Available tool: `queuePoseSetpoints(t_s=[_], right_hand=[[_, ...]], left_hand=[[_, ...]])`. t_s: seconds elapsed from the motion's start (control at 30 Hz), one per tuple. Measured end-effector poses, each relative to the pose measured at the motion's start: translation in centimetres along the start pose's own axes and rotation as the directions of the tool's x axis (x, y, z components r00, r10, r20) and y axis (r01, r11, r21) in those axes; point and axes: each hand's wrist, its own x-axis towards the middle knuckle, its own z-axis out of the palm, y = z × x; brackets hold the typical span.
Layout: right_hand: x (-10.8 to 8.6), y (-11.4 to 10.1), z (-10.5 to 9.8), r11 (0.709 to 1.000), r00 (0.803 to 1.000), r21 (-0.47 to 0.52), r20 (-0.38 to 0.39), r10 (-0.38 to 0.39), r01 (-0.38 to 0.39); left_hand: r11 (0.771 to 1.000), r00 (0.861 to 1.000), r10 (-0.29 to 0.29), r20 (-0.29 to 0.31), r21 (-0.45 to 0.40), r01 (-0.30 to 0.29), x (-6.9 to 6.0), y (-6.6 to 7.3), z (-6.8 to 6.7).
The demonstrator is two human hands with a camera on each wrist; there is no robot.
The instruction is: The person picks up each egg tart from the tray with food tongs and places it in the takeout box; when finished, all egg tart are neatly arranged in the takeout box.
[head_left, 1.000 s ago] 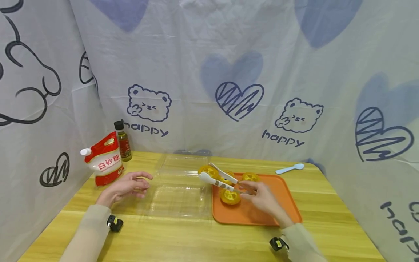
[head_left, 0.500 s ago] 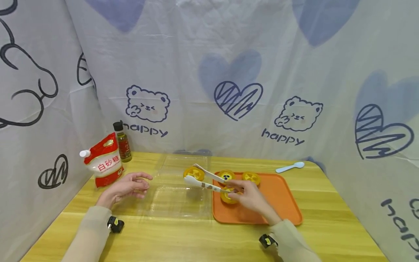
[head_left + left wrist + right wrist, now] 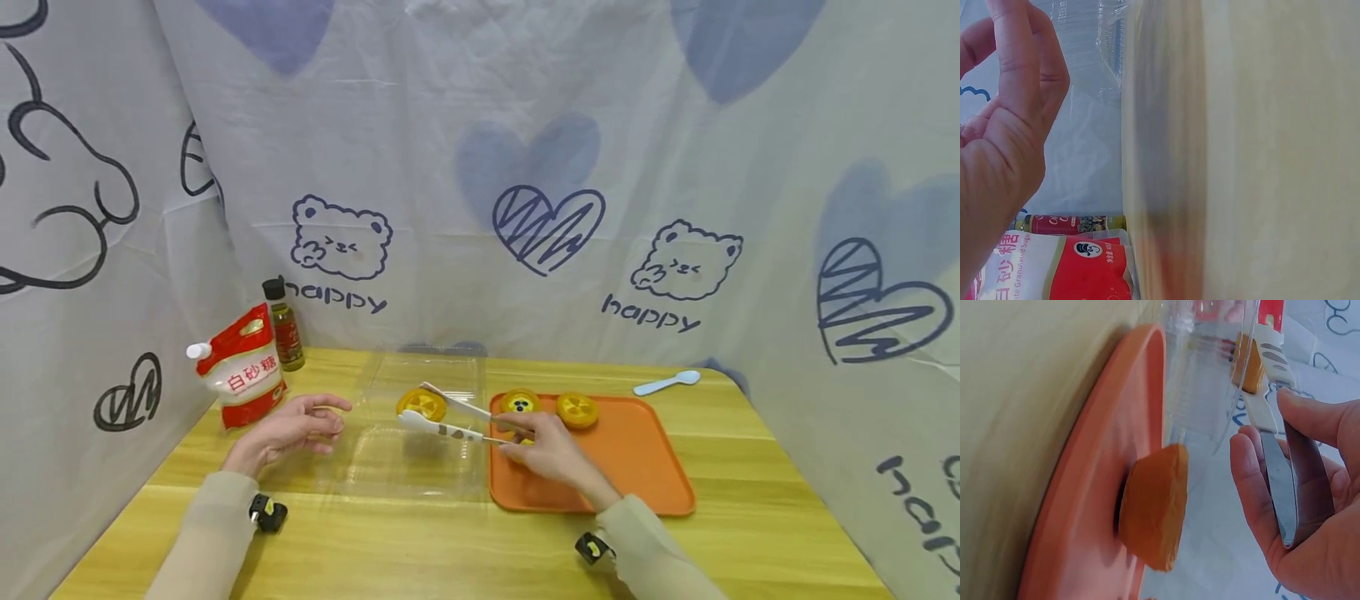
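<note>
My right hand pinches white-tipped metal tongs. Between their tips is a yellow tart, held above a clear plastic box whose lid half lies folded back. In the right wrist view, thumb and fingers press the steel arms of the tongs, with the tart at the far end. On the orange tray sit a tart with dark berries, another tart, and one mostly hidden by my right hand. My left hand, loosely bent, holds nothing beside the box.
A red and white bag of white sugar stands at the left, with a dark-capped bottle behind it. A pale blue spoon lies behind the tray at the back right. Printed cloth hangs behind the table.
My right hand has moved left with the tongs, carrying the tart from the tray's left edge to above the box. My left hand has stayed in place.
</note>
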Motion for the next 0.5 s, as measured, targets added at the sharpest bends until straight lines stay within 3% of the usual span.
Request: queuePoseSetpoints(t_s=[0.5], right_hand=[[1.2, -1.3, 2.1, 0.997, 1.0, -0.077, 0.024, -0.015, 0.017]], left_hand=[[1.0, 0.999, -0.024, -0.023, 0.008, 0.024, -0.1, 0.1, 0.1]])
